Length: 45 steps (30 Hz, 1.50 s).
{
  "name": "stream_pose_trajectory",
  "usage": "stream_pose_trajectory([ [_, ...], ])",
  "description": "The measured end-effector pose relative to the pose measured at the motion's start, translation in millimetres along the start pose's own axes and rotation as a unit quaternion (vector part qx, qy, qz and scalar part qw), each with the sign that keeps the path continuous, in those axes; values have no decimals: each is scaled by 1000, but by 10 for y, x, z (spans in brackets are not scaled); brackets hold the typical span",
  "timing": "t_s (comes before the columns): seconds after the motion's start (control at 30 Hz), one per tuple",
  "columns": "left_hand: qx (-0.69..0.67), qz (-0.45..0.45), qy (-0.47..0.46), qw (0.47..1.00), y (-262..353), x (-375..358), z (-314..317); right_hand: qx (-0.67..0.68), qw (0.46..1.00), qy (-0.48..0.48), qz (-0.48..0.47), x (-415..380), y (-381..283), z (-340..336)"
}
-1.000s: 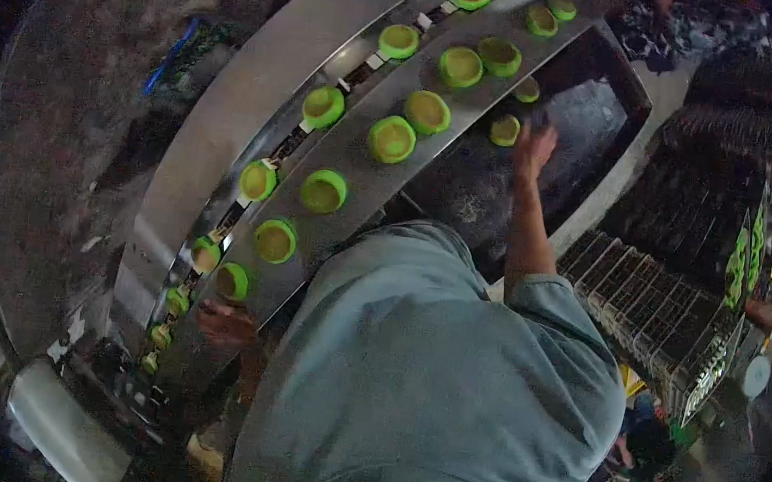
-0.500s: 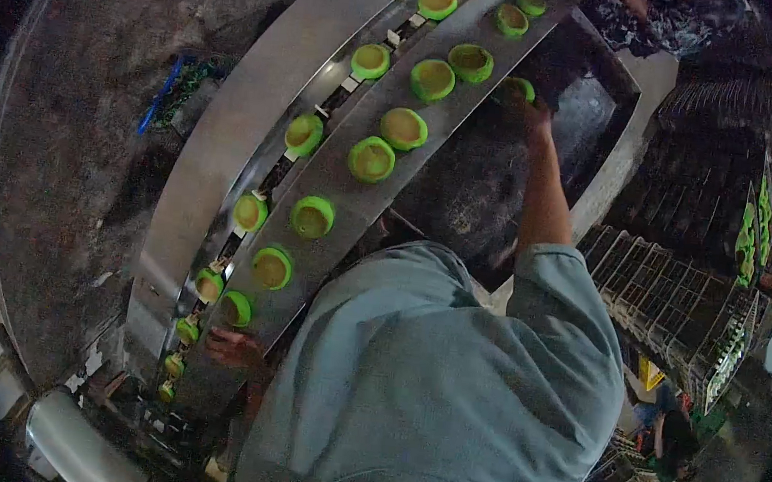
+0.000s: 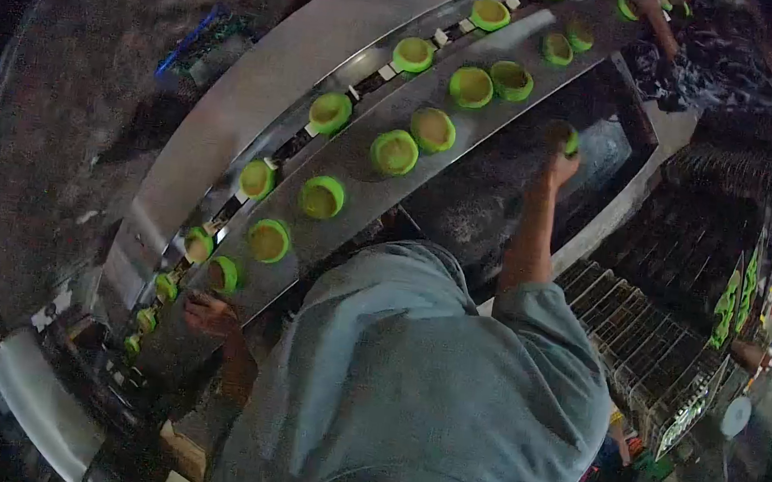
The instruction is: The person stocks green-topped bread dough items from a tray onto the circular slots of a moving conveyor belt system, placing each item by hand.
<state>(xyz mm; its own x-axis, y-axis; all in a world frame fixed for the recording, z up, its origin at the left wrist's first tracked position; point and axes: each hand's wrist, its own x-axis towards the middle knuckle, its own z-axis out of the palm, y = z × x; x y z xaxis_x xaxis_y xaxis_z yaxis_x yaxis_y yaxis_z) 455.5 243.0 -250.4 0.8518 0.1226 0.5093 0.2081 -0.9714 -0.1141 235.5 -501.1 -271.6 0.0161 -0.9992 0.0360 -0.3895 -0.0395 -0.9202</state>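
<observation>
My right hand (image 3: 557, 171) grips a small green bowl (image 3: 569, 142), turned on its side above a dark tray (image 3: 493, 191). On the steel ledge (image 3: 274, 295) rests my left hand (image 3: 211, 315), fingers stretched out and nothing visible in them. Just beyond those fingers stands a green bowl with a brownish inside (image 3: 223, 275). More such bowls line the ledge, among them a single bowl (image 3: 322, 198) and a touching pair with a nearer bowl (image 3: 394, 153). Along the chain track (image 3: 295, 146) behind, further bowls (image 3: 329, 113) sit spaced between white blocks.
Another person's arm (image 3: 662, 26) reaches over bowls at the far end. Wire racks (image 3: 643, 322) stand to the right. A curved metal cover (image 3: 45, 408) lies at lower left. Beyond the track is a blue-edged container (image 3: 209, 52) on the floor.
The view has shifted. My right hand has moved away from the ledge, over the tray, with the bowl tipped on its side. My left hand stays beside the end bowl on the ledge.
</observation>
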Motion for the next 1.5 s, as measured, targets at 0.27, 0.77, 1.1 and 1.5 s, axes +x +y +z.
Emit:
stream_pose_trajectory([
  [0.27,153,260,59,952,-4,52,-190,298,952,-63,-27,939,-355,344],
  [0.77,-53,-55,-38,996,-728,-255,1074,28,888,-379,-261,-1113,-2586,2374],
  [1.1,7,-73,-94,993,-232,-89,314,-55,867,-210,-449,-1779,-2275,2543],
  [1.5,-55,-90,-180,978,-290,-46,321,-319,890,-217,-245,-2330,41,-881],
])
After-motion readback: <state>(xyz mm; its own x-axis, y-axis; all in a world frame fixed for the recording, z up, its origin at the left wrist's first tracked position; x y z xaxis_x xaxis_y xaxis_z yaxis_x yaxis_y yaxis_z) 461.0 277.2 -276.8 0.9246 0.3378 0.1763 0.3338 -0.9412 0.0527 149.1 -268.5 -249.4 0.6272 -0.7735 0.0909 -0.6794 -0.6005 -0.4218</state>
